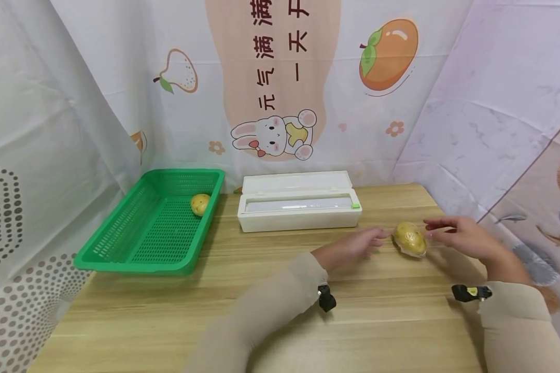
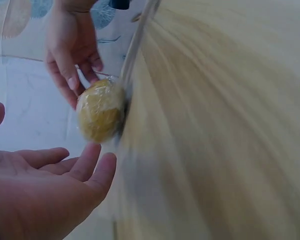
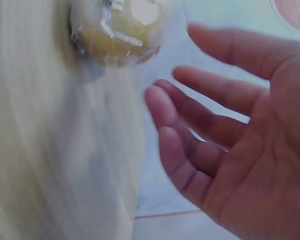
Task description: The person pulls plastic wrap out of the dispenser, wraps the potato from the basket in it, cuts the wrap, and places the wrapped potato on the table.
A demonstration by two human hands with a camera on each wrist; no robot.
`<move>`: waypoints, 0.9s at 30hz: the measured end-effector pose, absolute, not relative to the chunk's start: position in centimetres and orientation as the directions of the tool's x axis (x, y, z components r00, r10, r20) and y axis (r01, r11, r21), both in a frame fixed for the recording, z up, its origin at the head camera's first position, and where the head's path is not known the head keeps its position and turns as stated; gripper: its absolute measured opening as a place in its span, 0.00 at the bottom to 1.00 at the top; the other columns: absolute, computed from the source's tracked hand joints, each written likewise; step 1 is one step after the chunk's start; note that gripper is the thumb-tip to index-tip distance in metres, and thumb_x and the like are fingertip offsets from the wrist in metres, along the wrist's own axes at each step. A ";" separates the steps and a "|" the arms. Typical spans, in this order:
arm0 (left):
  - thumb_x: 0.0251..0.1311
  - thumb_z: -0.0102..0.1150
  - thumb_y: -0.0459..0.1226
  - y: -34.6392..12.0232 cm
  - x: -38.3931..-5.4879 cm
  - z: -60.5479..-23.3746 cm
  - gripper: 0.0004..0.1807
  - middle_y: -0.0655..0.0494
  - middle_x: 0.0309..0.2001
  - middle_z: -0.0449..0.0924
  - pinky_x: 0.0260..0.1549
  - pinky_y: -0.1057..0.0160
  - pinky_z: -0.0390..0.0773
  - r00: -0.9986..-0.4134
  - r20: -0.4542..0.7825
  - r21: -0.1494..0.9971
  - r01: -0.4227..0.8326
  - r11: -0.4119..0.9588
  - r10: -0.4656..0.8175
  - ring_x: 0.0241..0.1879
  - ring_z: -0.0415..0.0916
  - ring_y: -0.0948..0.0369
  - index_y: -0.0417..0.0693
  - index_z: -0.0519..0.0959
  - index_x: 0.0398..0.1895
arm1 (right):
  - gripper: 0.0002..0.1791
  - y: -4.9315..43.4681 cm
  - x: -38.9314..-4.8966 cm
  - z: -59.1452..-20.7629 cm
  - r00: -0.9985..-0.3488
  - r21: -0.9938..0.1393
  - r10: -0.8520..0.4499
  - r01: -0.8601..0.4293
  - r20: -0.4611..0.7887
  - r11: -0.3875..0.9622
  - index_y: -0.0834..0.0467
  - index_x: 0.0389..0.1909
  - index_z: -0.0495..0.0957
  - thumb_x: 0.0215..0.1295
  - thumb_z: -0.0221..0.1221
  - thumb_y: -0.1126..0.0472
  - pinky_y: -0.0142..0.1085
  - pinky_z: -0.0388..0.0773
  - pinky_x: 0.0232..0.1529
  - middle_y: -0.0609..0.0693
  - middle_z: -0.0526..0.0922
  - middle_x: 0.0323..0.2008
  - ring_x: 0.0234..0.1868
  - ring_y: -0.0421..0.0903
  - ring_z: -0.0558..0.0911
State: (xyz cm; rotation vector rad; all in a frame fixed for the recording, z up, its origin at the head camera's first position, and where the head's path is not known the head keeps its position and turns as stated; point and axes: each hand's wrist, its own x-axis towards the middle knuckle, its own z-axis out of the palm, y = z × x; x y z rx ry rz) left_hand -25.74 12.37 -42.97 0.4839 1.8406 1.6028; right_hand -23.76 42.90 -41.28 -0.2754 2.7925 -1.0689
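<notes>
Light wood-grain table (image 1: 401,321), hangings on three sides. Far sheet (image 1: 345,103) has a sideways cartoon bunny (image 1: 277,135) and fruit, left one (image 1: 42,119)'s white with brownish-grey dots, right one (image 1: 504,103)'s kinda marbled pale lilac. Pretty bright light in the head view.

Your left hand (image 1: 352,245) blurs in the head view; the right wrist view's top edge crops your film-wrapped potato (image 3: 117,37).
</notes>
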 end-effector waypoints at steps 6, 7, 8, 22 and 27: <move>0.77 0.44 0.53 9.5 -26.1 -41.3 0.35 0.52 0.76 0.68 0.72 0.56 0.68 -0.721 -0.194 0.941 0.055 0.334 0.665 0.76 0.64 0.57 0.46 0.61 0.80 | 0.21 41.0 -23.9 -39.9 -0.976 -0.592 -0.190 -0.214 0.103 0.777 0.61 0.63 0.80 0.74 0.63 0.55 0.29 0.80 0.37 0.61 0.84 0.57 0.41 0.30 0.82; 0.76 0.45 0.53 8.9 -26.0 -41.3 0.35 0.54 0.77 0.66 0.73 0.57 0.66 -0.724 -0.189 0.936 0.073 0.346 0.663 0.76 0.62 0.58 0.47 0.61 0.80 | 0.21 40.7 -23.9 -39.7 -0.973 -0.584 -0.193 -0.230 0.127 0.778 0.60 0.62 0.81 0.74 0.63 0.55 0.29 0.80 0.36 0.60 0.85 0.56 0.41 0.29 0.81; 0.75 0.46 0.54 8.1 -26.0 -41.3 0.36 0.55 0.78 0.65 0.74 0.59 0.65 -0.726 -0.186 0.925 0.098 0.368 0.662 0.77 0.60 0.60 0.49 0.61 0.80 | 0.20 40.3 -23.9 -39.6 -0.969 -0.575 -0.194 -0.245 0.150 0.780 0.58 0.61 0.82 0.73 0.63 0.55 0.29 0.80 0.36 0.58 0.85 0.56 0.40 0.28 0.81; 0.73 0.54 0.52 -2.9 -26.6 -38.2 0.37 0.54 0.79 0.62 0.73 0.51 0.66 -0.768 -0.061 0.665 0.445 0.600 0.638 0.76 0.64 0.55 0.52 0.60 0.81 | 0.11 34.5 -24.4 -38.5 -0.909 -0.519 -0.315 -0.415 0.274 0.747 0.48 0.52 0.85 0.72 0.65 0.59 0.28 0.80 0.39 0.52 0.86 0.52 0.41 0.33 0.84; 0.69 0.60 0.43 -6.0 -27.6 -37.0 0.35 0.49 0.76 0.66 0.74 0.51 0.64 -0.821 -0.006 0.558 0.470 0.683 0.571 0.76 0.63 0.52 0.44 0.65 0.77 | 0.11 32.4 -25.8 -38.3 -0.882 -0.447 -0.389 -0.470 0.266 0.761 0.52 0.52 0.86 0.72 0.64 0.61 0.36 0.83 0.40 0.52 0.86 0.51 0.43 0.45 0.86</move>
